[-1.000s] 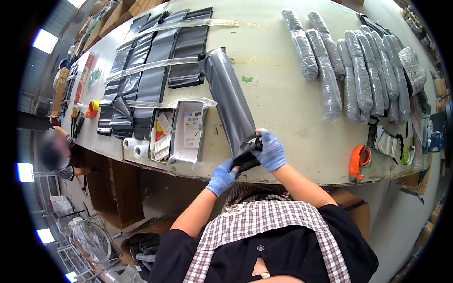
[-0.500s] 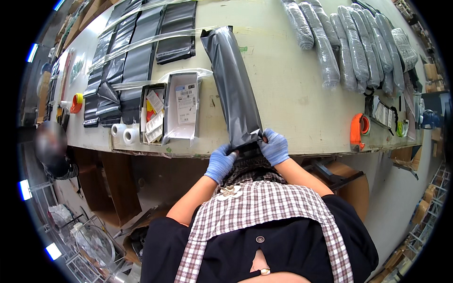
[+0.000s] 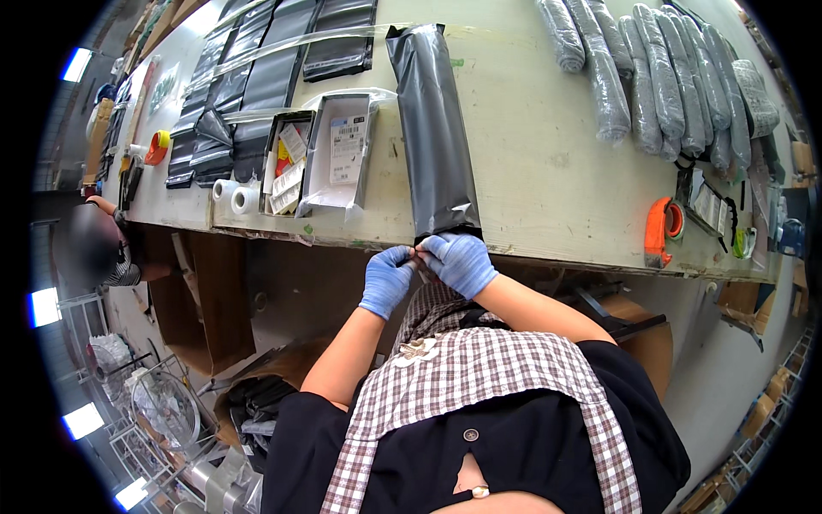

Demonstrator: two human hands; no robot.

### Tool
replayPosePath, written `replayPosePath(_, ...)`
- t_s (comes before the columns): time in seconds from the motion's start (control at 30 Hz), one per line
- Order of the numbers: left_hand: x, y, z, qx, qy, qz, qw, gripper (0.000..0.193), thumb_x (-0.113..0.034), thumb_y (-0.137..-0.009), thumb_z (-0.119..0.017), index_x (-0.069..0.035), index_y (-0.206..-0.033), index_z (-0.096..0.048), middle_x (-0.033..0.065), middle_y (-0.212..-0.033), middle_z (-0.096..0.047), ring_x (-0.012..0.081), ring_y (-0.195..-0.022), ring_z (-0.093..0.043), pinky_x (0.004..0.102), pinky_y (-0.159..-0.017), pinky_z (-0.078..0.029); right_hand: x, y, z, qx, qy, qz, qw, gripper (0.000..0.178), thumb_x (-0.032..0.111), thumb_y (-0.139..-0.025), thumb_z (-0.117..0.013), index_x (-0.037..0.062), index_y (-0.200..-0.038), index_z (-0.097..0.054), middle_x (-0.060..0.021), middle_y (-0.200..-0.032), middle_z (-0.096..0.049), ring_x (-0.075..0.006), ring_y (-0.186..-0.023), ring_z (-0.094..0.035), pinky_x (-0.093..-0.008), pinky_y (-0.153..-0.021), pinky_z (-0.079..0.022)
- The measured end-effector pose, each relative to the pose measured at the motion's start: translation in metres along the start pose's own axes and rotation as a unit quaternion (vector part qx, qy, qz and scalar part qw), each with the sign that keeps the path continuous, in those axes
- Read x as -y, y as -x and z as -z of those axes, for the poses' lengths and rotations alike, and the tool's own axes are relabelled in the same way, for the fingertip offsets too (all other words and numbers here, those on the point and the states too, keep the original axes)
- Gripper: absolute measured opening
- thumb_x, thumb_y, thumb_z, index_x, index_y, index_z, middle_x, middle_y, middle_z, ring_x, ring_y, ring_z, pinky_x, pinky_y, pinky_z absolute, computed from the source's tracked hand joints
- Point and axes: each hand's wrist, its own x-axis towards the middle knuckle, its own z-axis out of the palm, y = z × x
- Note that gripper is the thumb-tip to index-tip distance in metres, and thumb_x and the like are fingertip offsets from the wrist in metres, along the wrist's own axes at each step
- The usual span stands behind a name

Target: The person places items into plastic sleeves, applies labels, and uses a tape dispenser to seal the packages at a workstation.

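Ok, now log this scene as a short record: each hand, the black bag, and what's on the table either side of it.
Left hand: blue glove, fingertips together at the bag's near left corner
Right hand: blue glove, over the bag's near edge; grip partly hidden
Black bag: long, filled out, lying on the table
Left side: flat black bags, white rolls, two open boxes
Right side: grey clear-wrapped rolls, orange tape dispenser

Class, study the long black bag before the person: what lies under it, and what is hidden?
Beneath the black bag is the pale tabletop, visible along both sides. The patch directly underneath is covered, so cannot be seen.
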Motion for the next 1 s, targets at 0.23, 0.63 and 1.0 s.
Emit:
replayPosePath(0.23,-0.005,0.004,0.009,0.025,-0.051,0.013,0.998,0.014,0.0,-0.082,-0.076,0.001,-0.096,-0.073,0.004,-0.085,-0.073,0.0075,-0.078,-0.063,0.0246,-0.075,-0.053,-0.03,0.101,0.049,0.071,0.015,0.072,0.995,0.012,0.018,-0.081,-0.073,0.0129,-0.083,-0.062,-0.0057,-0.078,-0.063,-0.0259,-0.074,-0.064,-0.0376,-0.065,-0.053)
replayPosePath(0.63,-0.032,0.001,0.02,0.06,-0.189,-0.178,0.964,0.015,0.0,-0.081,-0.074,-0.002,-0.096,-0.073,0.0126,-0.09,-0.073,0.0213,-0.082,-0.071,0.0306,-0.078,-0.056,0.002,0.003,0.008,-0.021,-0.036,0.034,0.999,0.025,0.026,-0.086,-0.071,0.0145,-0.108,-0.064,-0.0077,-0.08,-0.069,-0.0295,-0.072,-0.067,-0.0406,-0.063,-0.053)
replayPosePath(1.0,-0.028,0.003,0.013,0.035,-0.159,-0.188,0.969,0.01,0.0,-0.083,-0.074,0.0,-0.092,-0.072,0.0098,-0.086,-0.073,0.015,-0.077,-0.068,0.0281,-0.074,-0.054,0.003,0.004,0.005,-0.02,-0.089,-0.041,0.995,0.015,0.017,-0.086,-0.07,0.0124,-0.097,-0.061,-0.0088,-0.081,-0.069,-0.0312,-0.071,-0.067,-0.0404,-0.062,-0.053)
